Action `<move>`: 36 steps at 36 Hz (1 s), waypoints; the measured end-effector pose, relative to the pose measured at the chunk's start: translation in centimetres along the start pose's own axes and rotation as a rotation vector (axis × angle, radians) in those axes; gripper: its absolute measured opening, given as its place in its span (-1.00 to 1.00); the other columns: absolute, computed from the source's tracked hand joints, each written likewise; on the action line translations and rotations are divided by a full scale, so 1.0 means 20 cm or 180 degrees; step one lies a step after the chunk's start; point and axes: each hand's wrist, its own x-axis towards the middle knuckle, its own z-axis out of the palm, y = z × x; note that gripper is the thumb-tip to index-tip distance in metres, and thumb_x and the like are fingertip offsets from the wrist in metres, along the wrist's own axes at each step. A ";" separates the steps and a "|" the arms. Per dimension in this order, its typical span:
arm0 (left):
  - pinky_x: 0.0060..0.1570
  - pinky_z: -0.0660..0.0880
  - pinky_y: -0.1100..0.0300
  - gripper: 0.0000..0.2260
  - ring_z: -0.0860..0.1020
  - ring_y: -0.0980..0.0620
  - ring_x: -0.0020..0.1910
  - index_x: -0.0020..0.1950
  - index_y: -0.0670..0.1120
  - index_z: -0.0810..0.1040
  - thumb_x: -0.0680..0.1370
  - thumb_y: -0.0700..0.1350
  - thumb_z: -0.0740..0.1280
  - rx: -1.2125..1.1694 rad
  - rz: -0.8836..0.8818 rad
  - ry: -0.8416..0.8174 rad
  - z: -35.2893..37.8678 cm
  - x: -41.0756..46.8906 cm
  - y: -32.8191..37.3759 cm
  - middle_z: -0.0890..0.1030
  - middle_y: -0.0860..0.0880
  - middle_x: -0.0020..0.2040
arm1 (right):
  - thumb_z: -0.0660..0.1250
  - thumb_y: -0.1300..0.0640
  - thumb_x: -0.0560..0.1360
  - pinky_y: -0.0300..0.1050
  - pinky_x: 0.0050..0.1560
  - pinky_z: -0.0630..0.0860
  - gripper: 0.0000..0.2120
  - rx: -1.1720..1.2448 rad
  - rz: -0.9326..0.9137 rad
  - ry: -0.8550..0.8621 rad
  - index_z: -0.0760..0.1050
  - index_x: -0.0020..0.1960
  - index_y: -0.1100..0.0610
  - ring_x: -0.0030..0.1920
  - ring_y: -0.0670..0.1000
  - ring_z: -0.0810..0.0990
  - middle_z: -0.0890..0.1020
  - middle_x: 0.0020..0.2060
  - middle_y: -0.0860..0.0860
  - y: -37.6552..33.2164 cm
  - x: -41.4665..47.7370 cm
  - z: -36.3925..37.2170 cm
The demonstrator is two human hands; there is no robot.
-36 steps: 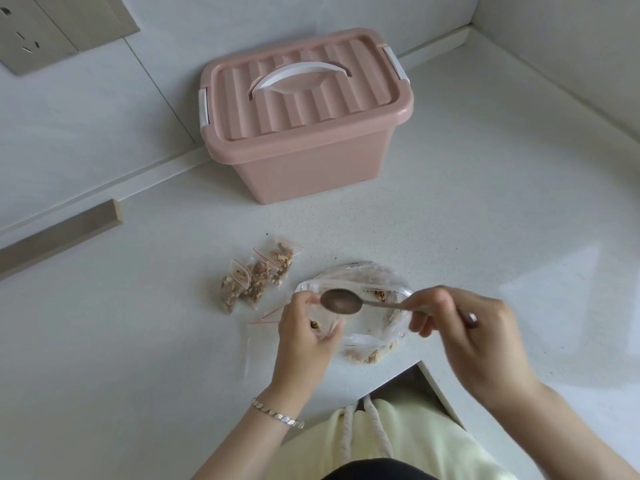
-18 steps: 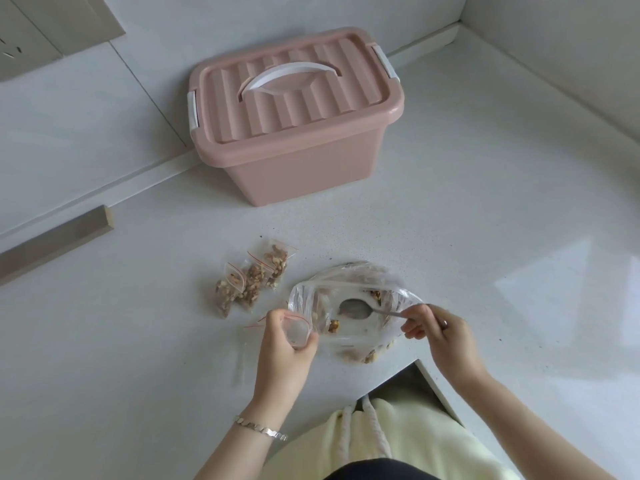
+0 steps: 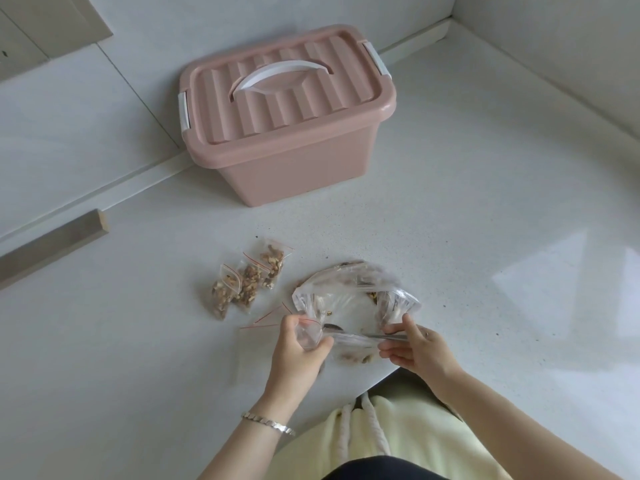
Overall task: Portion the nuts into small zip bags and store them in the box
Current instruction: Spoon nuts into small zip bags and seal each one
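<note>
My left hand [image 3: 298, 348] grips a small clear zip bag [image 3: 310, 332] with a red seal, held open at the mouth. My right hand [image 3: 414, 346] pinches the handle of a metal spoon [image 3: 356, 333], whose bowl points into the small bag. Behind both hands lies the large clear nut bag [image 3: 353, 296], open, with a few nuts left inside. Three filled small bags [image 3: 247, 282] lie side by side to the left on the white counter. The pink lidded box [image 3: 284, 112] with a white handle stands closed at the back.
Empty small zip bags [image 3: 263, 323] with red seals lie flat by my left hand. The counter edge [image 3: 377, 379] cuts in just below my hands. Walls meet the counter behind the box and at the right. A wooden strip [image 3: 52, 247] lies at the left.
The spoon went down into the large nut bag, then swung left to the mouth of the small bag. My right hand came lower and closer to my left hand.
</note>
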 end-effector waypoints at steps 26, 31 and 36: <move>0.08 0.48 -0.08 -0.73 0.49 -0.04 0.04 0.02 -0.02 0.33 0.45 -0.14 0.39 0.0410 0.0669 0.0371 0.02 0.03 0.11 0.52 -0.01 0.02 | 0.20 -0.36 0.33 -0.17 -0.29 0.57 -0.45 0.0168 -0.1854 0.0145 0.60 -0.26 0.13 -0.37 0.06 0.64 0.66 -0.39 0.15 -0.33 -0.29 -0.01; 0.01 0.52 -0.08 -0.70 0.52 -0.08 0.00 0.07 -0.01 0.33 0.44 -0.10 0.39 0.0306 0.0600 0.0332 0.02 0.02 0.14 0.51 -0.04 0.01 | 0.13 -0.26 0.46 -0.29 -0.27 0.50 -0.54 -0.0463 -0.2494 0.0229 0.59 -0.22 0.08 -0.34 -0.04 0.63 0.67 -0.35 0.05 -0.30 -0.33 0.05; -0.05 0.53 -0.01 -0.74 0.56 -0.04 -0.11 0.03 0.00 0.38 0.43 -0.14 0.39 0.0199 0.0686 0.0329 0.01 0.02 0.13 0.55 -0.03 -0.08 | 0.08 -0.32 0.49 -0.35 -0.19 0.50 -0.57 -0.1300 -0.3091 0.0203 0.60 -0.20 -0.09 -0.25 -0.16 0.63 0.66 -0.31 -0.16 -0.27 -0.36 0.05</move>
